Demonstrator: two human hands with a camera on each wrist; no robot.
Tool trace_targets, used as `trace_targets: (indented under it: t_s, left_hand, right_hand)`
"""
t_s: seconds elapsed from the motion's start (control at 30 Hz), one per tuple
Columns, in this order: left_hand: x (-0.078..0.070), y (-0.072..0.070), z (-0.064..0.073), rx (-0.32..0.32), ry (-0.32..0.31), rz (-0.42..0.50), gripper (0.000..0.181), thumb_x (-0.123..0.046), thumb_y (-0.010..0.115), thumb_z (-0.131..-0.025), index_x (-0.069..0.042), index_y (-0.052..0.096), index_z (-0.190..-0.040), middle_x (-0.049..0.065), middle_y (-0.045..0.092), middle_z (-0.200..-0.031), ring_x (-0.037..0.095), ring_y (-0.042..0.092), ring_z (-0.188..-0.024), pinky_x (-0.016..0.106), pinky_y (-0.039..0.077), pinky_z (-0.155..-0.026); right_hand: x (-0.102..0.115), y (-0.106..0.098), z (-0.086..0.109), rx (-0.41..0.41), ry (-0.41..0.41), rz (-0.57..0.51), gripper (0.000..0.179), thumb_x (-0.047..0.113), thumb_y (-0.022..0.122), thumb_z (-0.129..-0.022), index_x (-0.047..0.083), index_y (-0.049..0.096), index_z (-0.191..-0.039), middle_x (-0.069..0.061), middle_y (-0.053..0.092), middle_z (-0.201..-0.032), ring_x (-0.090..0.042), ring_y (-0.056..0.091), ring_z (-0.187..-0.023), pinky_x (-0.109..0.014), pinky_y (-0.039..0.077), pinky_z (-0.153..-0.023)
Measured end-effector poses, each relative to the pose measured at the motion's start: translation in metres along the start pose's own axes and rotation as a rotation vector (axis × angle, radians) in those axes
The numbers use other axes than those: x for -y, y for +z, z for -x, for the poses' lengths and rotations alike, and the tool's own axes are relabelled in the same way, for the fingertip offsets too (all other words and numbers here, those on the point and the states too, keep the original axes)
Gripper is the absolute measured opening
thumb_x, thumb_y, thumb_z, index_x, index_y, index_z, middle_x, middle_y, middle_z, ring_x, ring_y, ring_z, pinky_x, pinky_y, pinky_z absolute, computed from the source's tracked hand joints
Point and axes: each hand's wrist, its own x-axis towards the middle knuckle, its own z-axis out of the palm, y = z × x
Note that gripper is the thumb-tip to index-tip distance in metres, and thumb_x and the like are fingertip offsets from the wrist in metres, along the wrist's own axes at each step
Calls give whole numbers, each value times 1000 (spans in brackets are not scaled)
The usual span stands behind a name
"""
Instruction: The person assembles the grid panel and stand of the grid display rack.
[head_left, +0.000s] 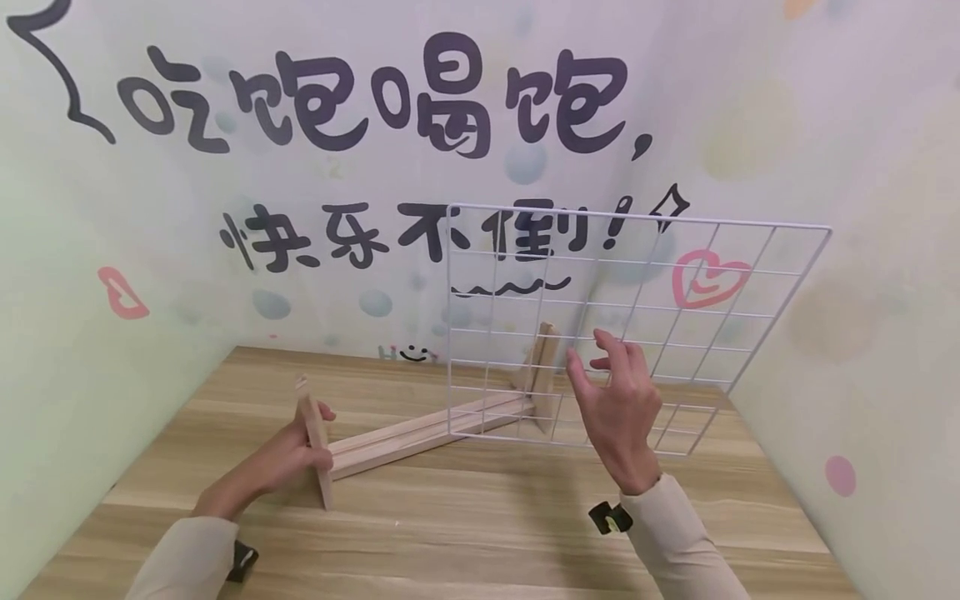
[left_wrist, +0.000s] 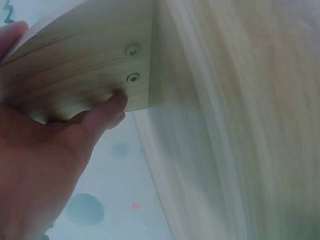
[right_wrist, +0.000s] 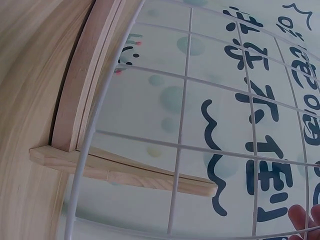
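Observation:
A wooden stand with a long grooved crossbar [head_left: 435, 433] between two upright end boards lies slantwise on the table. My left hand [head_left: 273, 454] grips the near end board [head_left: 315, 437], thumb on its outer face and fingers around the far side. In the left wrist view, the thumb [left_wrist: 107, 111] presses below two screw heads [left_wrist: 133, 78]. My right hand [head_left: 618, 412] holds a white wire grid panel [head_left: 787, 225] upright, fingers curled at its wires. The panel overlaps the far end board [head_left: 550, 375] in the head view. In the right wrist view, its edge wire [right_wrist: 89, 134] passes before the crossbar.
The wood-grain table [head_left: 465, 542] runs back to a pale wall [head_left: 337, 183] with dark lettering and coloured spots. Walls also close in the left and right sides. Black straps [head_left: 611, 517] are at both wrists, by the light sleeves.

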Motion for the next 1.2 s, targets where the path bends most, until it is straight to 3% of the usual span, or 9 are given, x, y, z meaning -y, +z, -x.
trace_targets:
  t_s: [0.37, 0.67, 0.9, 1.2]
  left_hand:
    - [4, 4, -20, 23, 49, 76, 68, -4, 67, -70, 0, 32, -128, 28, 39, -131, 44, 44, -118, 55, 39, -100]
    - [1, 7, -37, 47, 57, 119, 71, 0, 64, -67, 1, 32, -130, 29, 34, -134, 43, 41, -117, 53, 39, -97]
    - [-2, 8, -46, 91, 47, 194, 73, 4, 62, -67, -1, 30, -133, 27, 26, -141, 46, 35, -123, 58, 36, -100]
    - [-2, 12, -55, 126, 37, 206, 73, 5, 60, -67, -1, 29, -134, 26, 23, -139, 44, 34, -121, 56, 38, -98]
  right_hand:
    - [0, 1, -4, -26, -3, 10, 36, 21, 76, -84, 1, 68, -112, -19, 68, -92, -29, 72, -68, -36, 42, -41]
    - [-1, 1, -8, -45, 4, -5, 35, 23, 75, -85, -1, 69, -110, -18, 68, -94, -29, 71, -68, -42, 47, -43]
    - [-2, 1, -10, -46, 11, -11, 36, 22, 75, -85, -1, 69, -112, -18, 69, -95, -29, 71, -69, -41, 46, -44]
    - [-1, 2, -14, -43, 20, -18, 36, 22, 76, -85, -1, 68, -112, -18, 69, -96, -29, 71, -69, -40, 45, -45]
